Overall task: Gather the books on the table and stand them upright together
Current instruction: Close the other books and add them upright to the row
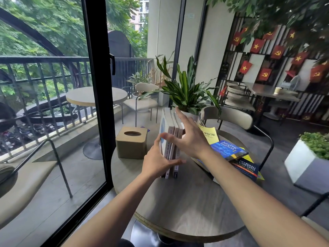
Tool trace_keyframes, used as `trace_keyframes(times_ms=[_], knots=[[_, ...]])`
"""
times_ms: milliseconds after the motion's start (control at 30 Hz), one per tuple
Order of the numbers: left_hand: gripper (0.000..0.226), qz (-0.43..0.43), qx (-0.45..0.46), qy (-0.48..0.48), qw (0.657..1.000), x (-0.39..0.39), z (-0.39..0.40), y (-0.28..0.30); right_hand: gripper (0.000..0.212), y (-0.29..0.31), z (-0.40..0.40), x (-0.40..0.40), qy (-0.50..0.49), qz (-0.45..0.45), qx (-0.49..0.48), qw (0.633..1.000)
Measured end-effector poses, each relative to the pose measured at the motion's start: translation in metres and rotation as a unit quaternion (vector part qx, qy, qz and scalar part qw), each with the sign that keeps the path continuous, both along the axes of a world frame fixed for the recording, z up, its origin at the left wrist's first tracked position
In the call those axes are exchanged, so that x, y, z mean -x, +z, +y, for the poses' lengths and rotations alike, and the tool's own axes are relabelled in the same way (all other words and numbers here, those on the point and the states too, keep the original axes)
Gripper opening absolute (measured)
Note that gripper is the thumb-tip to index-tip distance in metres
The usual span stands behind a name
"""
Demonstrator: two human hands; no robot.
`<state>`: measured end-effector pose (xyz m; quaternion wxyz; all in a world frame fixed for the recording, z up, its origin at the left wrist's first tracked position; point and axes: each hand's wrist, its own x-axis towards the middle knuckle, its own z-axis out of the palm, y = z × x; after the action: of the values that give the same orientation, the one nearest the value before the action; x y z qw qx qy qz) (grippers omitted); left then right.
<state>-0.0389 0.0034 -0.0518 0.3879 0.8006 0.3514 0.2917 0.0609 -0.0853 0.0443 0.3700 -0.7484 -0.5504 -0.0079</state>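
Observation:
Three books [171,134] stand upright together on the round grey table [187,202], spines toward me. My left hand [156,162] presses against the near left side of this group, fingers wrapped across the spines near their base. My right hand [190,138] hovers with fingers spread beside the group's right side, thumb near the spines. To the right lie more books flat in a loose pile: a yellow one [209,135], a blue one [227,149] and a dark blue one [246,169].
A wooden tissue box [130,145] stands left of the upright books. A potted plant [187,97] sits at the table's far side. A chair [229,118] stands behind the table, a glass door frame [99,104] at the left, a white planter [309,161] at the right.

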Motion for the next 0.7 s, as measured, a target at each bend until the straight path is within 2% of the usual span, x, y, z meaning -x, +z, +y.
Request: trace_keyframes(times_ms=[133, 400, 533, 700], knots=[[0.127, 0.006, 0.009, -0.017, 1.000, -0.005, 0.002, 0.000, 0.099, -0.004, 0.004, -0.003, -0.012, -0.050, -0.012, 0.999], [0.072, 0.000, -0.020, -0.030, 0.999, -0.016, 0.001, -0.002, 0.077, -0.022, 0.019, -0.007, -0.043, -0.079, -0.058, 0.994], [0.066, -0.009, -0.028, -0.029, 0.999, -0.018, 0.003, -0.005, 0.074, -0.024, 0.022, -0.005, -0.048, -0.078, -0.076, 0.993], [0.073, -0.017, -0.009, -0.030, 0.999, -0.019, -0.002, 0.000, 0.071, -0.028, 0.023, -0.006, -0.054, -0.068, -0.095, 0.992]])
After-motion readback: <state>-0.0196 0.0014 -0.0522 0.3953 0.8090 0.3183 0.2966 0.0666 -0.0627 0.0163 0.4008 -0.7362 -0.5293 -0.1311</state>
